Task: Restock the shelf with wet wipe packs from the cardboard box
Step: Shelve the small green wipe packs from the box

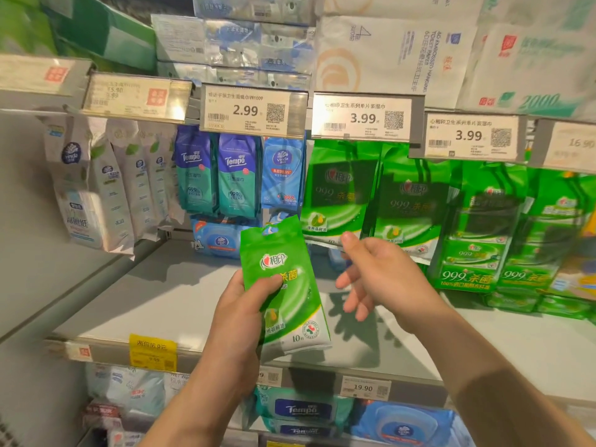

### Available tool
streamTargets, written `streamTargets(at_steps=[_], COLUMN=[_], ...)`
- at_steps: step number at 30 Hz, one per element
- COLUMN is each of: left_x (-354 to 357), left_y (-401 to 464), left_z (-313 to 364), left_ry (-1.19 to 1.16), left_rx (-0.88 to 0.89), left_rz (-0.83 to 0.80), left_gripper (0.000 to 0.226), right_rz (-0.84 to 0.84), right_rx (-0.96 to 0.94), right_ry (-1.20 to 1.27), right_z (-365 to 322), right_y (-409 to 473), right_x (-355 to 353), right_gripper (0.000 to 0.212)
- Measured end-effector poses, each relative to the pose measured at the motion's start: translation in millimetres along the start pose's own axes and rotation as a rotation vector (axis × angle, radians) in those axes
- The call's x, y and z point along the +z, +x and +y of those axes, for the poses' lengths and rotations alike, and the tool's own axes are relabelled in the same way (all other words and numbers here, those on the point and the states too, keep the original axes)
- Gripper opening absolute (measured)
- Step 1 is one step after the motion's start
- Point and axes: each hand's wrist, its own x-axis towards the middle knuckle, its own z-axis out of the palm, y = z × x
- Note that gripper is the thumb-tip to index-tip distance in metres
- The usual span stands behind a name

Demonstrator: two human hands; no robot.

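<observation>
Head view: left hand [240, 312] grips a glossy green wet wipe pack [285, 287], tilted; right hand [379, 274] hovers open-fingered.

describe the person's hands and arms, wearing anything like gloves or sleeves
Both the left hand and the right hand are bare: no gloves, rings or watch visible. The forearms are uncovered as far as the frame shows, with no sleeve edge in view. Shadow darkens the lower right forearm.

Bright store light falls from above, so my hands [380, 279] throw soft shadows on the grey shelf [180, 301]. Glare whitens the left price tags [135, 96]. Edges bend and blur, and the right green packs [483, 227] smear.
</observation>
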Motion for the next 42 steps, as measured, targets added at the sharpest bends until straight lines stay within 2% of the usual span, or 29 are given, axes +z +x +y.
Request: streamTargets(at_steps=[3,7,9,12,14,17,20,23,27,42], left_x=[4,15,23,39,50,64,77,89,99,100], left_y=[-3,-6,-7,-7,-8,-6,-3,-1,3,22], left_z=[2,3,1,-1,-2,-3,-4,0,1,-25], left_ry=[0.019,0.059,0.096,0.144,0.137,0.204,0.336,0.331,0.317,0.343], left_rx=[0.050,0.119,0.145,0.183,0.179,0.182,0.248,0.302,0.336,0.265], left_rz=[-0.062,-0.168,-0.237,-0.369,-0.451,-0.546,-0.601,-0.622,-0.629,-0.574], left_gripper=[0.023,0.029,0.031,0.036,0.040,0.033,0.028,0.027,0.028,0.024], right_rz=[-0.098,-0.215,-0.221,-0.126,-0.032,0.121,0.225,0.263,0.258,0.248], right_rx=[0.040,-0.102,-0.155,-0.219,-0.237,-0.273,-0.332,-0.394,-0.458,-0.334], right_ry=[-0.004,-0.020,-0.072,-0.037,-0.015,-0.014,0.005,-0.004,0.025,0.089], right_z=[8,16,19,22,22,22,18,15,11,36], right_y=[-16,-41,-50,-59,-63,-66,-67,-66,-63,-37], right_x=[-4,-11,-14,-23,-32,-49,-64,-76,-85,-85], right_gripper=[0.051,0.063,0.061,0.035,0.026,0.032,0.047,0.051,0.040,0.048])
